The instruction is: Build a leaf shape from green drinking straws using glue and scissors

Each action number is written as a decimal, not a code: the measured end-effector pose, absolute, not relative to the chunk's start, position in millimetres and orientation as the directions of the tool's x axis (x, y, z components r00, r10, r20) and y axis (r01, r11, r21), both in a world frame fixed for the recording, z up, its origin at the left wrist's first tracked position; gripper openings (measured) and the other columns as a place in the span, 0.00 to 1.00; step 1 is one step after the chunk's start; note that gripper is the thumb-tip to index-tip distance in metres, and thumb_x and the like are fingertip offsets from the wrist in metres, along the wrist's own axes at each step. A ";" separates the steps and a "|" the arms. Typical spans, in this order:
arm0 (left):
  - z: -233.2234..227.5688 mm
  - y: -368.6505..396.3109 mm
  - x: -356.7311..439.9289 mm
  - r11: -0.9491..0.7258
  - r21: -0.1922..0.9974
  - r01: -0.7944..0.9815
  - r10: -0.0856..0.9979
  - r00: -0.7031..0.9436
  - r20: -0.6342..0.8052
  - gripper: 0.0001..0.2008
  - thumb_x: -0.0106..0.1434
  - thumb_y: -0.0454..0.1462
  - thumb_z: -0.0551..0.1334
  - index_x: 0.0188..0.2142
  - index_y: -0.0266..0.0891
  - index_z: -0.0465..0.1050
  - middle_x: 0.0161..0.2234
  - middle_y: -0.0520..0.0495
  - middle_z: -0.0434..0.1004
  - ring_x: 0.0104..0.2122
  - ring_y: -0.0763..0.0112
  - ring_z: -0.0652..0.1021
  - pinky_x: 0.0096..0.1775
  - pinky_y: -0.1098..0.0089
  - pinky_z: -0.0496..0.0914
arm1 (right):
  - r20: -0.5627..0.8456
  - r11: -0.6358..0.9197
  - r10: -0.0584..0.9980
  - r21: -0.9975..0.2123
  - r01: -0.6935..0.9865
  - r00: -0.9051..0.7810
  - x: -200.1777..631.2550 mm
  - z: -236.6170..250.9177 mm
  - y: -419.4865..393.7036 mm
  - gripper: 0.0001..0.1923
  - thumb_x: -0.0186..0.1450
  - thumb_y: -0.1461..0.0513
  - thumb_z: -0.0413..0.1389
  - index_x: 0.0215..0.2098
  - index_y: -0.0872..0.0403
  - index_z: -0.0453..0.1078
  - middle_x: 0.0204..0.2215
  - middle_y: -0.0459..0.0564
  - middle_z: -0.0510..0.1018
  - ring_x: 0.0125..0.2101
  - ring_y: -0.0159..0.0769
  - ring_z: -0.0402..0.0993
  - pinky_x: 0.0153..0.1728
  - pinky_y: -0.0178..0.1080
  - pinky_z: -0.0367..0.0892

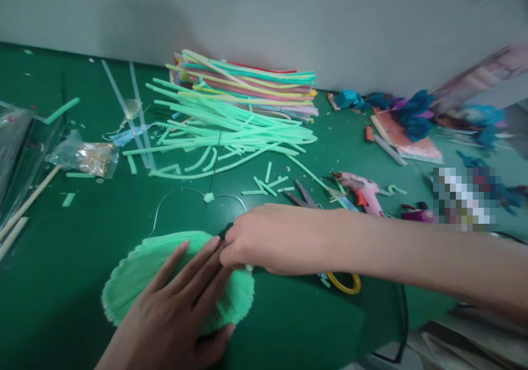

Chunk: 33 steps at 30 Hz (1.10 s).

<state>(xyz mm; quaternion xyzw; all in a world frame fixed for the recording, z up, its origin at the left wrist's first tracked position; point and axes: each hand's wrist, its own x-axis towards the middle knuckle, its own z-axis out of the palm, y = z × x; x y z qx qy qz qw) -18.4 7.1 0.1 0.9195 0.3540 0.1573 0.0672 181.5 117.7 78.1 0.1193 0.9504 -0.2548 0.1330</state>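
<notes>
While my left hand [177, 309] lies flat, fingers spread, on the green fan [136, 274], my right hand [268, 241] pinches its top edge.

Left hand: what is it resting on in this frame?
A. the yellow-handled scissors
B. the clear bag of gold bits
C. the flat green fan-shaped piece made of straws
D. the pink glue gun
C. The left hand lies palm-down with fingers spread on the green fan-shaped piece, while the right hand pinches at its top edge; the pink glue gun lies apart, farther back on the green table.
</notes>
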 end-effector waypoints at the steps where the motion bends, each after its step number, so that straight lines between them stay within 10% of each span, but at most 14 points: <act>1: -0.2 7.4 -18.8 -0.750 0.221 0.623 0.661 0.713 0.234 0.26 0.63 0.44 0.59 0.59 0.38 0.66 0.59 0.46 0.71 0.60 0.58 0.67 0.65 0.56 0.44 | -0.286 0.860 0.160 -0.429 0.275 -0.945 181.9 79.2 116.3 0.07 0.64 0.70 0.56 0.30 0.54 0.70 0.29 0.46 0.76 0.29 0.33 0.67 0.23 0.36 0.51; 17: 0.4 8.9 -18.9 -0.760 0.189 0.621 0.649 0.721 0.242 0.27 0.62 0.41 0.58 0.60 0.36 0.64 0.60 0.42 0.69 0.62 0.58 0.64 0.66 0.56 0.44 | -0.279 0.914 0.162 -0.319 0.250 -0.946 181.2 91.8 110.3 0.03 0.59 0.66 0.61 0.31 0.53 0.73 0.30 0.46 0.77 0.31 0.37 0.70 0.27 0.40 0.55; 33: 1.7 7.8 -15.0 -0.733 0.253 0.632 0.680 0.683 0.266 0.25 0.62 0.41 0.59 0.58 0.40 0.67 0.56 0.47 0.74 0.58 0.61 0.71 0.65 0.58 0.45 | -0.213 0.827 0.179 -0.496 0.264 -0.960 182.9 91.2 107.3 0.06 0.65 0.63 0.57 0.40 0.57 0.69 0.37 0.50 0.77 0.35 0.36 0.70 0.27 0.38 0.57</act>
